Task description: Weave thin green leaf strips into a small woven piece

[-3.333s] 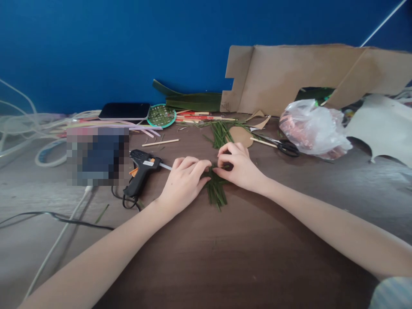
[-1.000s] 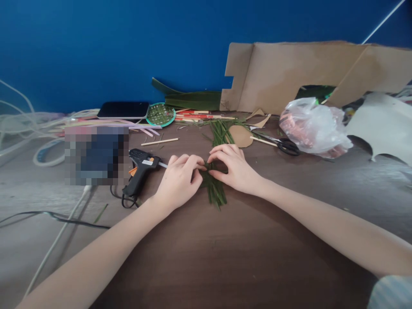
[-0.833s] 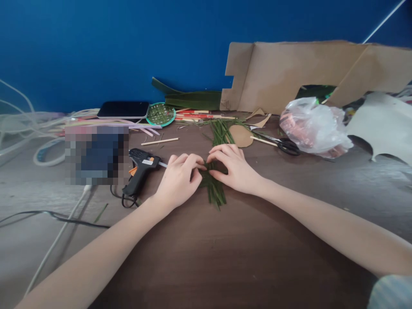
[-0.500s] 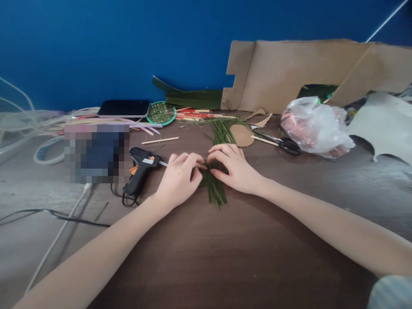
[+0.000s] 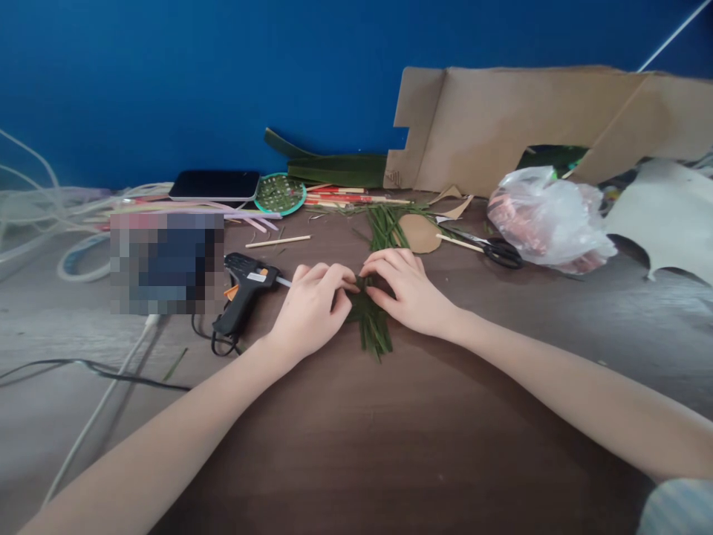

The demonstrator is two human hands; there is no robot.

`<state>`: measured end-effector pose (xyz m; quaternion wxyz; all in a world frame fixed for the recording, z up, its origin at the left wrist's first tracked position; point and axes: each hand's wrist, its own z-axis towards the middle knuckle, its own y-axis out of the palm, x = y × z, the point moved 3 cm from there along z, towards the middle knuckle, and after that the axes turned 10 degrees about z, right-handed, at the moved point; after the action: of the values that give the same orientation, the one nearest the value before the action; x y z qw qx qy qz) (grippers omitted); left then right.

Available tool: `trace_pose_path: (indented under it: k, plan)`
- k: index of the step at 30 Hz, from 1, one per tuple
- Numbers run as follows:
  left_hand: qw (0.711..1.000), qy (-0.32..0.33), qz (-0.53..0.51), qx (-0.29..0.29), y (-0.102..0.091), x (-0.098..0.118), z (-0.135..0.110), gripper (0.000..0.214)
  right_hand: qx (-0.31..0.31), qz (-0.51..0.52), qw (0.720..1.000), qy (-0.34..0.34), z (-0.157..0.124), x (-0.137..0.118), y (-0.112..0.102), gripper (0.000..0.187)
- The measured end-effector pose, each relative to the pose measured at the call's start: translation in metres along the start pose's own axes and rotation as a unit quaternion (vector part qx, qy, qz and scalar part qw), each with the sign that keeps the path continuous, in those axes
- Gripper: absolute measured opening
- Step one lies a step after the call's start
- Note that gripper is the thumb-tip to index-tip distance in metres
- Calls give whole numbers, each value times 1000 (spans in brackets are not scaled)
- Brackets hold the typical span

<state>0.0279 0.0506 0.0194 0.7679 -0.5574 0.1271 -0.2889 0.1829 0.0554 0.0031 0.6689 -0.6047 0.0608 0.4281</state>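
Note:
A bundle of narrow green leaf strips (image 5: pixel 374 331) lies on the dark table, its lower ends fanned toward me. My left hand (image 5: pixel 317 306) is closed on its left side, fingertips pinching the strips. From the right, my right hand (image 5: pixel 409 293) curls its thumb and fingers onto the same strips. The fingertips of both hands nearly meet, and the middle of the bundle is partly hidden under them. More green strips (image 5: pixel 387 227) lie just beyond the hands, beside a round cardboard disc (image 5: pixel 420 234).
Left of my left hand lies a black glue gun (image 5: pixel 245 297) with its cable. A thin stick (image 5: pixel 278 241), black-handled scissors (image 5: pixel 501 254) and a plastic bag (image 5: pixel 551 219) lie further back. A cardboard sheet (image 5: pixel 479 119) leans against the blue wall. A phone (image 5: pixel 215 184) sits back left.
The hands and leaf strips stay almost in place; the fingertips shift only very slightly. The whole view has moved a little.

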Motion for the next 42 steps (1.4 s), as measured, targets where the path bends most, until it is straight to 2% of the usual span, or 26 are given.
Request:
trace_pose_path:
  k: [13, 21, 28, 34, 42]
  plan:
    - [1000, -15, -11, -9, 0, 0, 0, 19, -20, 17, 1000, 3, 0, 0, -1, 13]
    - [997, -53, -55, -23, -1, -1, 2, 19, -6, 6, 999, -35, -3, -4, -3, 11]
    - [997, -43, -50, -25, -1, -1, 1, 20, 7, 27, 999, -44, -3, -3, -4, 10]
    - [999, -16, -38, -10, 0, 1, 0, 40, 22, 42, 997, -54, -4, -3, -5, 13]
    - [998, -32, -58, -18, 4, -1, -1, 61, 36, 59, 996, -57, -4, -2, -8, 16]
